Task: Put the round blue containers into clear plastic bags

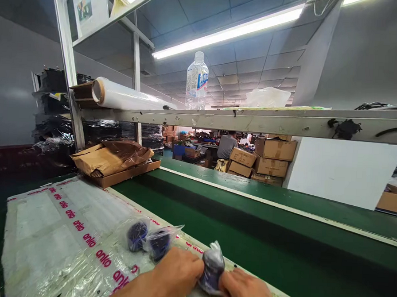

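Observation:
Between my hands is a small dark, roundish object in a see-through plastic bag (212,268), its twisted top pointing up. My left hand (178,271) pinches it from the left. From the right, my right hand (247,293) closes its fingers on the lower side of the same bag. What the dark object is does not show. Just beyond my left hand, two similar bagged dark blue objects, one on the left (137,235) and one on the right (159,244), lie side by side on the plastic-covered worktop (54,225) with pink lettering.
A green conveyor belt (247,239) runs past the worktop's far side. Brown paper (114,157) lies in a shallow cardboard tray (127,173) at the back left. Above the belt, a shelf (213,120) carries a plastic bottle (197,84) and a film roll (131,96). A person (227,145) sits far back.

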